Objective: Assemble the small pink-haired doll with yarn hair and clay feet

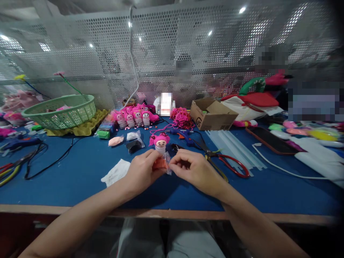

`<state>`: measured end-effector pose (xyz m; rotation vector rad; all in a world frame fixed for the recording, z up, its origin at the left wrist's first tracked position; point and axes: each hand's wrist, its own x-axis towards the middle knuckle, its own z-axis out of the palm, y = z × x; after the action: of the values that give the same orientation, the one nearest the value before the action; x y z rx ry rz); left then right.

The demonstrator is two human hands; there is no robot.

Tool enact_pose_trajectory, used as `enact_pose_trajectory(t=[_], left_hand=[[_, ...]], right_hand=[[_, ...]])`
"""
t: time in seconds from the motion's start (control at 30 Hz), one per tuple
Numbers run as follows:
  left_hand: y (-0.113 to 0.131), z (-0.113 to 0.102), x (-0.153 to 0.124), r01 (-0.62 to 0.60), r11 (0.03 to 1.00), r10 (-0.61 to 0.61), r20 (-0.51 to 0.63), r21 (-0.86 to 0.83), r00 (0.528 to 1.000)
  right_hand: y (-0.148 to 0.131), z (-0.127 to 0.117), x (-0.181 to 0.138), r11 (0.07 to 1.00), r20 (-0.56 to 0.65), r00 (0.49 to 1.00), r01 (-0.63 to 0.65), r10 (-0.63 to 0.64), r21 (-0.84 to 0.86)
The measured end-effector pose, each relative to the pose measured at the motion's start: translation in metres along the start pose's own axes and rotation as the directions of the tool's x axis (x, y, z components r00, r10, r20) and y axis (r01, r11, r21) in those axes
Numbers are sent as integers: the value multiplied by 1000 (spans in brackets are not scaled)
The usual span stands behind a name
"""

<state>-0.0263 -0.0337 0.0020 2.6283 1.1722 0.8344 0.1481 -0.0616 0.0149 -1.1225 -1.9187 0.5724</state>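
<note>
My left hand (143, 165) grips a small clear plastic packet (160, 164) with an orange, clay-like piece inside. At the packet's right edge, the thumb and fingers of my right hand (194, 171) are pinched together on the clear film. Just behind the packet stands a small doll (161, 142) with pink yarn hair, a drawn face and a pale wrapped body; its lower part is hidden. A crumpled white tissue (116, 172) lies left of my left hand. Beyond it are a peach-coloured lump (115, 141) and a black packet (134, 146).
Several similar dolls (133, 120) stand behind, beside pink yarn (182, 117) and a cardboard box (212, 114). A blue glue gun (184, 136), red-handled scissors (236, 166), translucent sticks (231, 148) and a phone (274, 140) lie rightward. At left are a green basket (61, 114) and pliers (13, 170).
</note>
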Motion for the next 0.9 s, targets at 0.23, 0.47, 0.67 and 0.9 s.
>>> enact_pose_trajectory(t=[0.23,0.47,0.67,0.9], left_hand=[[4,-3,2,57,998,-57,-14,-24,998],[-7,-37,9,162,986,-165,66,48,984],[-69,-75,3,345,856,-439,189,384,878],[-116,-75,-2,398,730,-610,267,556,746]], right_hand=[[1,-7,3,923,104,966,-258,238,285],[8,-4,9,610,205,903,-409,377,679],[13,1,12,506,281,883,-449,375,737],[20,5,16,464,260,880,-437,396,771]])
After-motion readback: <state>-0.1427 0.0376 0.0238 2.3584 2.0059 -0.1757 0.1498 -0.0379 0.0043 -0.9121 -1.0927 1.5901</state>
